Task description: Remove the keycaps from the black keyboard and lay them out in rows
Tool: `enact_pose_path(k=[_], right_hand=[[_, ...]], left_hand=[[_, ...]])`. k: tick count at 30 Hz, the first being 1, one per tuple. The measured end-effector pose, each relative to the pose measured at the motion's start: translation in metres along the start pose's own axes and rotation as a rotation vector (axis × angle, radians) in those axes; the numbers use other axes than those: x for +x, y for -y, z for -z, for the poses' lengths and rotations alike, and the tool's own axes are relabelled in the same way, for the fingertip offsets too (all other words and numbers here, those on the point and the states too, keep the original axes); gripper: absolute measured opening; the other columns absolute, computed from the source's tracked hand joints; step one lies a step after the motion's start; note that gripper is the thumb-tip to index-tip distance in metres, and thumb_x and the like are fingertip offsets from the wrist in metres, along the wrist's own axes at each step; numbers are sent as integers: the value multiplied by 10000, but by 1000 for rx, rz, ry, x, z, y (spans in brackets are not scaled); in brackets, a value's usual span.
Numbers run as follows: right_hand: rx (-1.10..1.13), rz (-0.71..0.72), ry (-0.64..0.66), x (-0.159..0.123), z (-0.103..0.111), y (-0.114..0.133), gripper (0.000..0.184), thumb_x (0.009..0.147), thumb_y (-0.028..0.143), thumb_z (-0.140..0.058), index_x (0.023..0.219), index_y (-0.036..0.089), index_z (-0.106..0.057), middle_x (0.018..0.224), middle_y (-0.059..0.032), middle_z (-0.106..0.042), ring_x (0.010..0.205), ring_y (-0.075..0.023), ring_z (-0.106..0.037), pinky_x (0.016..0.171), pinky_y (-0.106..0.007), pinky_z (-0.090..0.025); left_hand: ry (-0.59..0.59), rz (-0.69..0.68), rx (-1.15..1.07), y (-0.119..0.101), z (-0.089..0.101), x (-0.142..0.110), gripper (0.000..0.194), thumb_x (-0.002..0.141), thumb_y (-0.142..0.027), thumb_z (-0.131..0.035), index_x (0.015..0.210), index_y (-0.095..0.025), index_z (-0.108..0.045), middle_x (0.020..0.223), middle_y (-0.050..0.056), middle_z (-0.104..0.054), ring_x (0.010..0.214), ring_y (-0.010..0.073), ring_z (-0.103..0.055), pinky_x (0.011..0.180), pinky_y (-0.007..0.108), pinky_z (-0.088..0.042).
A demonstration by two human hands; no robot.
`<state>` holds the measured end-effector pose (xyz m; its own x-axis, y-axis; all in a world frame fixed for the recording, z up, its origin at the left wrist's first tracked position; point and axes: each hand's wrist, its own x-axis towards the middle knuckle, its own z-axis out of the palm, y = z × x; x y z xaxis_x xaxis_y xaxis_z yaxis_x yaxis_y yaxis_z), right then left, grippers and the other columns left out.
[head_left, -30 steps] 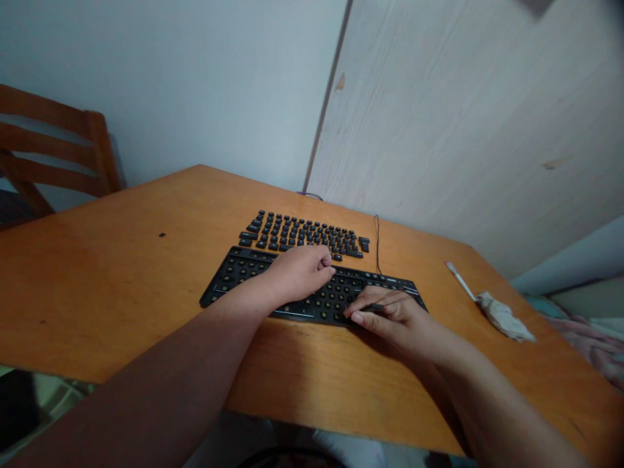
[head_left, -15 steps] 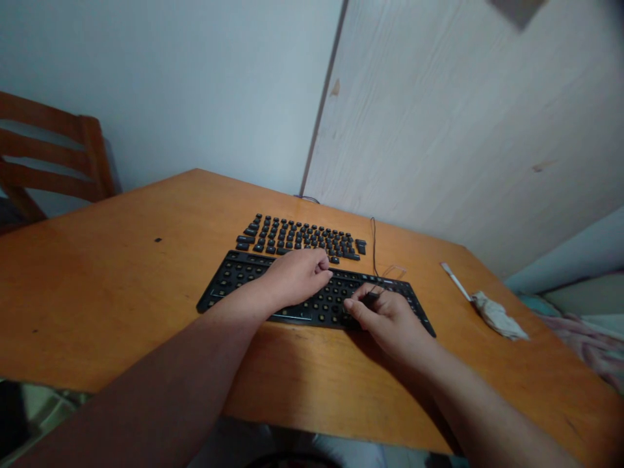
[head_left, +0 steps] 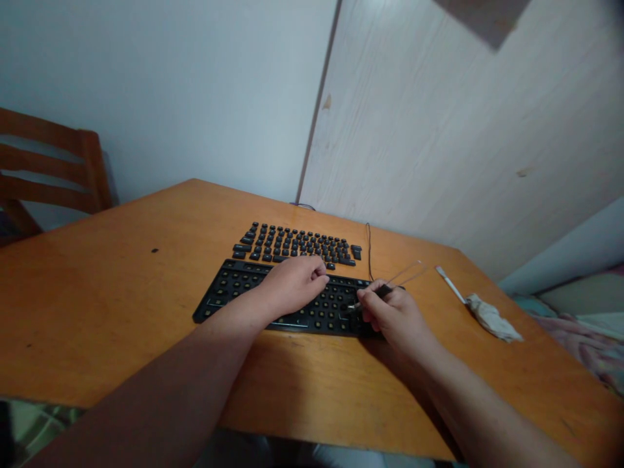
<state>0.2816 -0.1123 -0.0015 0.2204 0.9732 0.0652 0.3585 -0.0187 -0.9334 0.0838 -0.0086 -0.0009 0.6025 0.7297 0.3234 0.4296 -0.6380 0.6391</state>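
A black keyboard [head_left: 234, 281] stripped of most keycaps lies on the wooden table, its bare switches showing. My left hand [head_left: 298, 281] rests across its middle with curled fingers; their inner side is hidden, so I cannot tell if anything is in them. At the keyboard's right part, my right hand [head_left: 390, 312] is closed around a keycap puller [head_left: 383, 291] with a dark handle. Its thin wires stick out to the upper right, and a metal tip points down-left at the switches. Loose black keycaps [head_left: 292, 244] lie in rows just behind the keyboard.
A white-handled brush [head_left: 451, 285] and a crumpled pale cloth [head_left: 492, 317] lie on the table [head_left: 121, 312] at the right. A black cable [head_left: 369, 250] runs behind the keyboard. One small dark piece [head_left: 155, 250] lies at left. A wooden chair [head_left: 53, 162] stands beyond.
My right hand has turned the keycap puller, so its wires now reach farther to the upper right and its metal tip shows. My left hand stays on the keyboard. The view has tilted slightly up.
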Motion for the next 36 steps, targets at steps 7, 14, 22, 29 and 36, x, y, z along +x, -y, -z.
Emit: enact_pose_path(k=[7,14,22,29,36], right_hand=[[-3,160,-171,4,-8,2,328,841,494,-633,734,192,-562,569,12,-543,489,-127,-463,466,-254,-359],[4,249,-122,1,-18,1,298,871,471,-621,761,194,-603,620,5,-569,527,-133,-499,493,-253,-395],[12,390,-72,-3,-20,1,232,927,404,-574,970,216,-703,813,-41,-673,669,-161,-608,581,-270,-512],[-328,635,-168,3,-10,-4,152,929,284,-570,1040,227,-656,947,-66,-684,849,-197,-644,780,-334,-519],[-654,779,-112,4,-8,-3,189,887,240,-612,1074,224,-627,925,-62,-656,872,-211,-605,752,-331,-500]], left_hand=[[175,108,-466,-21,-15,-2,217,823,-295,-602,997,-169,-637,772,-1,-645,711,136,-596,666,252,-466],[186,183,-603,-16,-22,-1,215,770,-287,-648,947,-168,-621,718,-20,-621,672,125,-581,637,246,-450],[160,246,-647,-17,-17,-2,166,712,-160,-585,877,-179,-569,689,-24,-632,685,132,-613,644,244,-448],[152,293,-759,-19,-17,-3,211,698,-128,-584,899,-179,-545,645,-39,-619,629,113,-602,616,223,-432],[148,279,-745,-16,-15,-2,200,707,-157,-605,896,-174,-543,632,-40,-605,618,113,-580,608,224,-417]])
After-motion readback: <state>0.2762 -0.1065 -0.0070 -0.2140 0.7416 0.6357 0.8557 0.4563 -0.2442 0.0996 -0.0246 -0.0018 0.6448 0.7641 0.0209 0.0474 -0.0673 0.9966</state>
